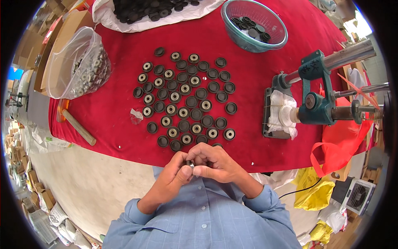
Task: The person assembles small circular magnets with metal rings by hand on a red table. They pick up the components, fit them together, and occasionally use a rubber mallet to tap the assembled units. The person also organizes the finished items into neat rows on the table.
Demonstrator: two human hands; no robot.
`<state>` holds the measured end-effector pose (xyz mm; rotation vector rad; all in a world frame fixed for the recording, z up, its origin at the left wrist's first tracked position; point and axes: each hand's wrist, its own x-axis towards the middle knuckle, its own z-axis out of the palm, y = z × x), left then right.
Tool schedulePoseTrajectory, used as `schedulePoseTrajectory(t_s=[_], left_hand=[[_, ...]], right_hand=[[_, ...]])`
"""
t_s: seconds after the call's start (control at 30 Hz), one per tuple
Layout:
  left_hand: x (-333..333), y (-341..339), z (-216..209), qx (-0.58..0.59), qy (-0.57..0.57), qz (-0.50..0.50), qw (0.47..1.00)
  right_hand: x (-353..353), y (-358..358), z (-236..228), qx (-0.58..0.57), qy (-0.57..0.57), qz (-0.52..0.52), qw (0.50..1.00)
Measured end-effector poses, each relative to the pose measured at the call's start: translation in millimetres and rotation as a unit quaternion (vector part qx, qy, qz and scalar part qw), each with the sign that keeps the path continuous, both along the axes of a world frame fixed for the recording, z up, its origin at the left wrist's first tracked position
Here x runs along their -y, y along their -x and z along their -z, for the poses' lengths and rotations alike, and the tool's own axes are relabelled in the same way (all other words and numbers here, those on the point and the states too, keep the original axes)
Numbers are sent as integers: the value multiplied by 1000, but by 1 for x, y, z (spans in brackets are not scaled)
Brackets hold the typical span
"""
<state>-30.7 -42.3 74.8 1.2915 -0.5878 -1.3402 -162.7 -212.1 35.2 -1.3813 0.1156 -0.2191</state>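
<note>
Close to my body, at the near edge of the red-covered table, both hands meet around a small shiny metal bearing (190, 164). My left hand (171, 177) pinches it between thumb and fingers. From the other side my right hand (218, 164) closes on the same piece, and its fingers partly hide it. Just beyond the hands, many round black caps (191, 101) lie spread on the cloth. Some of these caps have a metal bearing (185, 89) seated in the middle; others are hollow.
At the left stand a clear plastic bag (56, 76) of metal bearings and a wooden-handled hammer (78, 127). A white sack (178, 17) of black parts and a teal plastic basin (257, 45) are at the back. A green hand press (317, 89) occupies the right, beside a red bag (342, 145).
</note>
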Motion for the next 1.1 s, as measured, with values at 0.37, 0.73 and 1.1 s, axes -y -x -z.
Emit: schedulePoseTrajectory(t_s=[0.37,0.73,1.1], left_hand=[[-5,48,25,2,126,-163,978],[5,59,52,-333,-131,285,889],[-7,73,72,-207,-111,371,898]], right_hand=[[-97,-16,-15,69,223,344,910],[-113,2,-12,127,272,209,931],[-68,9,-27,50,348,196,915]])
